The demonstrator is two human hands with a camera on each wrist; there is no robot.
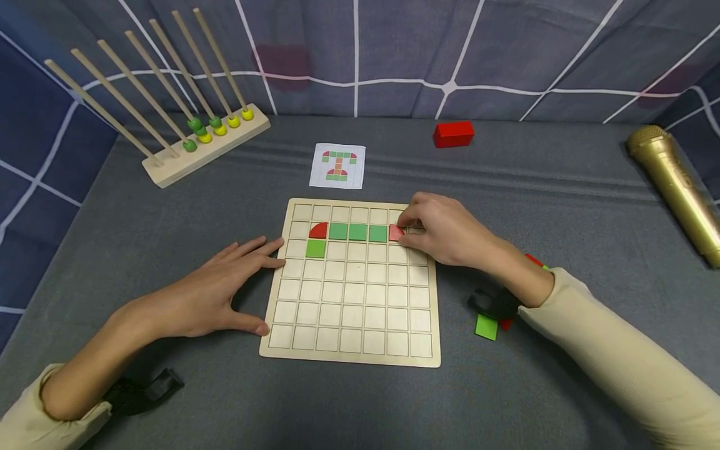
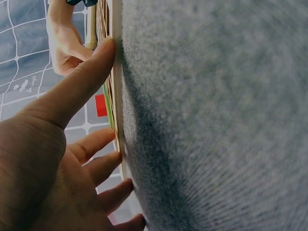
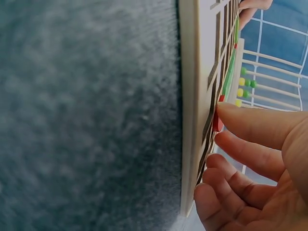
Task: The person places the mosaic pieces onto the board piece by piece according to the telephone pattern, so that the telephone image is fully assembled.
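A wooden grid board lies in front of me. On its second row from the top sit a red quarter-circle tile and three green square tiles; a lighter green square tile is below the red one. At the row's right end, my right hand pinches a red tile between thumb and index finger, right at the board's surface. The other fingers partly cover the board's upper right corner. My left hand, fingers spread and thumb apart, touches the board's left edge.
Behind the board lies a paper pattern card. A red block is at the back, a peg stand with beads back left, a gold microphone far right. Loose tiles lie partly hidden under my right wrist.
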